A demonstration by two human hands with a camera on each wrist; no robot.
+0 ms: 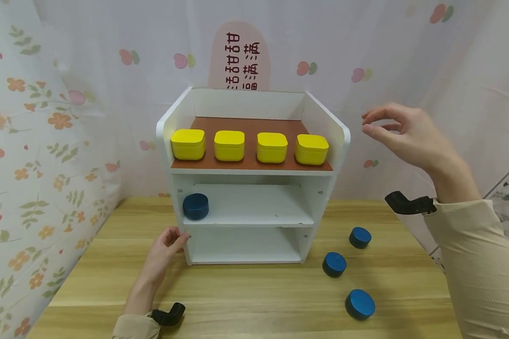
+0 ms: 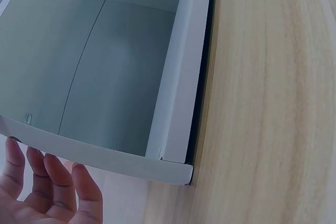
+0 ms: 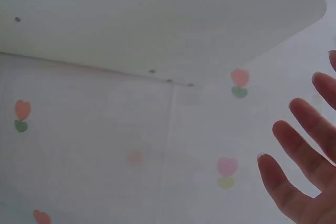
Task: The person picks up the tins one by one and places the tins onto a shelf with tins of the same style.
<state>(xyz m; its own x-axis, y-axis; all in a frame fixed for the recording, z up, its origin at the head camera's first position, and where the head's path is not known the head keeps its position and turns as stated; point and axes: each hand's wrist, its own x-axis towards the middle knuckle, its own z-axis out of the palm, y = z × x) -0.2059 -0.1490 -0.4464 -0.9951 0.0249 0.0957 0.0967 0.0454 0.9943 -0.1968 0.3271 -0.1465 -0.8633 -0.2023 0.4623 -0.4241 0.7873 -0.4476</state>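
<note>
My left hand (image 1: 161, 254) holds the lower left side of a white shelf unit (image 1: 242, 172), its thumb at the panel's front edge. In the left wrist view, curved fingers (image 2: 60, 184) lie against the outside of that panel. My right hand (image 1: 415, 134) hangs in the air right of the unit's top, loosely bent and with nothing in it. A yellow box (image 1: 312, 149) with rounded corners is nearest to it, in a row of several alike on the brown top shelf. One round blue tin (image 1: 196, 206) stands at the left of the middle shelf.
Three more round blue lidded tins lie on the wooden table (image 1: 246, 301) right of the unit: a rear one (image 1: 360, 238), a middle one (image 1: 334, 264) and a front one (image 1: 359, 304). A patterned curtain (image 1: 123, 94) hangs behind. Black camera mounts sit on both wrists.
</note>
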